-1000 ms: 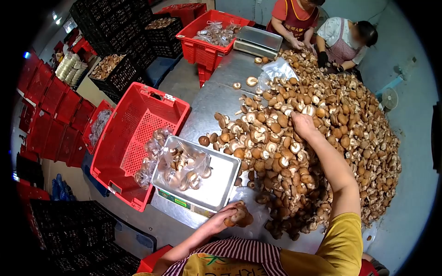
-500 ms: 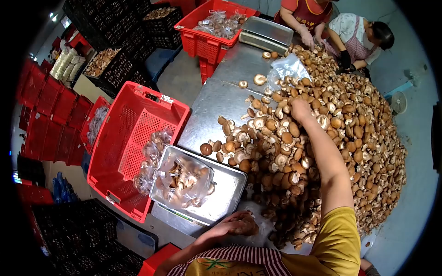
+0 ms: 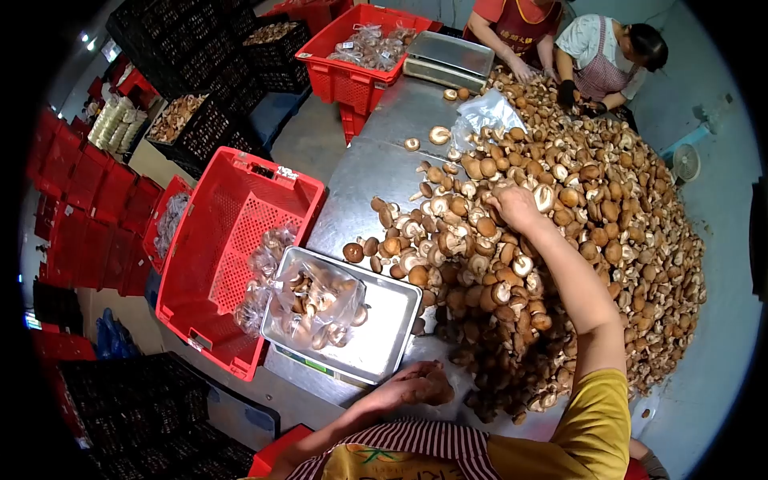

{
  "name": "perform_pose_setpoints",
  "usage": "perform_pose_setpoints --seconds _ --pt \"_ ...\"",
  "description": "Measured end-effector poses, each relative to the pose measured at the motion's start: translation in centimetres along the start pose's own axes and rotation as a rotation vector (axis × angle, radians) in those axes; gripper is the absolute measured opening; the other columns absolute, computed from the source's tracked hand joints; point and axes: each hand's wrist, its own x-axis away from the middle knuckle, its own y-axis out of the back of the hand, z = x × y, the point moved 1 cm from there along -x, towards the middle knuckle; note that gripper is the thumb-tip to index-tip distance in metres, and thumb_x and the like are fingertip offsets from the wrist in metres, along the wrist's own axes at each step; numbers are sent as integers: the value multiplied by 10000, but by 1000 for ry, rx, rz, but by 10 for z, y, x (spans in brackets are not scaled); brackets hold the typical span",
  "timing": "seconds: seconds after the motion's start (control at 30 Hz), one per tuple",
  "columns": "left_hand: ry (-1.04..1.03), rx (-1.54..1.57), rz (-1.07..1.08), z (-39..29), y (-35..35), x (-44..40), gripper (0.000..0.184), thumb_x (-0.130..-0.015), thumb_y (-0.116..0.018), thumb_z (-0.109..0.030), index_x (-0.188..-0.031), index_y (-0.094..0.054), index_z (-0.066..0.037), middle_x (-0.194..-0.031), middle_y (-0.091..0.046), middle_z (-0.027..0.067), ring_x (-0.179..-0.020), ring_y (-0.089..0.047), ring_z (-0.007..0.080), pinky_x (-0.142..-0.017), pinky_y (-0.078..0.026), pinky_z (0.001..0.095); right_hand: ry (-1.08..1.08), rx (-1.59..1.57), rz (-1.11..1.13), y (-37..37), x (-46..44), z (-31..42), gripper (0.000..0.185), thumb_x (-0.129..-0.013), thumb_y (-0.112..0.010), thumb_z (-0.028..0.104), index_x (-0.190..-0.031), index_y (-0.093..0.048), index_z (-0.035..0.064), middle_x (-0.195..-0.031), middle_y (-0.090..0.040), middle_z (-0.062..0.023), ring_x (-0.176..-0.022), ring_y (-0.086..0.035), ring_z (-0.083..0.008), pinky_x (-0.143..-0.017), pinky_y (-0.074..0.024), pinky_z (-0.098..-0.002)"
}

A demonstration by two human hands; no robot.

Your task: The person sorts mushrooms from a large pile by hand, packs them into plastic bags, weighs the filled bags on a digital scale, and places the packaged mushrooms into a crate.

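Note:
A large heap of brown mushrooms [image 3: 608, 232] covers the right side of the metal table [image 3: 352, 192]. My right hand [image 3: 514, 206] reaches into the heap's upper left part, its fingers bent down among the caps; whether they grip one is hidden. Low in the view, my left hand [image 3: 412, 386] is closed around brown mushrooms [image 3: 434, 386], just below the scale [image 3: 384, 320]. On the scale's tray lies an open clear plastic bag [image 3: 320, 300] with mushrooms inside. Another clear bag [image 3: 488, 116] rests at the heap's far edge.
Left of the scale stands a red crate [image 3: 240, 240] with filled bags. Behind are a second red crate [image 3: 344, 72] and another scale [image 3: 450, 56]. Two co-workers [image 3: 520, 32] handle mushrooms at the far side. Black crates [image 3: 136, 408] are stacked at the lower left.
My right hand has moved over the heap, slightly left and down from its spot half a second ago. My left hand stays low, still around mushrooms. The camera view has shifted a little.

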Motion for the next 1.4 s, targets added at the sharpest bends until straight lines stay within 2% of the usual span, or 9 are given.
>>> perform_pose_setpoints --seconds 0.27,0.4,0.47,0.73,0.87,0.93,1.07,1.13,1.4 --pt "127 179 -17 -5 17 -1 578 -912 -573 -199 -1429 -378 -30 -1347 -493 102 -1226 -464 196 -1044 -339 305 -92 -23 -63 -38 -115 9 262 -804 -546 23 -1064 -580 26 -1088 -604 -193 -1033 -577 -377 -868 -465 -462" --pt "158 261 -20 -1 29 -12 575 -917 -585 -187 -1427 -375 -26 -1339 -505 99 -1243 -462 195 -1043 -344 310 -69 22 -111 -87 -158 11 210 -816 -538 71 -1008 -622 54 -1012 -649 -190 -1005 -618 -334 -859 -491 -443" --pt "82 268 9 3 34 -17 587 -909 -593 -236 -1399 -380 8 -1274 -551 99 -1146 -529 192 -987 -387 311 -184 -22 141 -102 -166 10 183 -823 -549 98 -971 -646 55 -1013 -661 -193 -978 -632 -340 -845 -495 -449" --pt "141 338 25 2 27 -18 587 -900 -575 -197 -1402 -365 23 -1307 -535 133 -1195 -517 241 -1021 -380 338 -204 -451 -146 -64 -112 7 164 -862 -616 166 -934 -652 23 -901 -650 -245 -893 -618 -401 -803 -472 -467" --pt "140 248 -35 -4 8 -12 561 -902 -577 -186 -1407 -402 -14 -1203 -563 56 -1058 -524 146 -942 -381 256 -104 -421 -302 -19 -43 17 154 -885 -602 142 -969 -672 34 -899 -651 -248 -886 -617 -403 -793 -473 -459" --pt "222 163 -56 -14 0 -9 565 -902 -569 -192 -1412 -398 -19 -1194 -566 64 -1031 -531 139 -904 -402 247 -188 -479 -38 -2 -12 16 183 -896 -599 151 -1025 -675 46 -963 -655 -245 -932 -616 -395 -841 -473 -447" --pt "142 33 -45 6 -6 -5 583 -895 -563 -208 -1420 -388 -22 -1067 -568 44 -887 -509 121 -793 -413 234 -273 -409 -102 24 19 6 230 -937 -517 123 -1081 -657 10 -1109 -642 -208 -971 -643 -320 -858 -516 -384" --pt "147 48 -68 4 -16 1 594 -891 -563 -218 -1424 -383 -24 -1041 -558 39 -852 -491 116 -764 -407 229 -259 -77 -273 46 12 -10 220 -938 -545 139 -1037 -607 -47 -987 -661 -197 -936 -640 -327 -763 -530 -424" --pt "103 103 -26 3 -29 17 532 -919 -517 -69 -1426 -367 -13 -1285 -515 90 -1142 -505 164 -977 -407 284 -274 200 -165 31 2 -45 190 -816 -586 120 -956 -627 -1 -924 -659 -228 -919 -629 -383 -795 -505 -467"
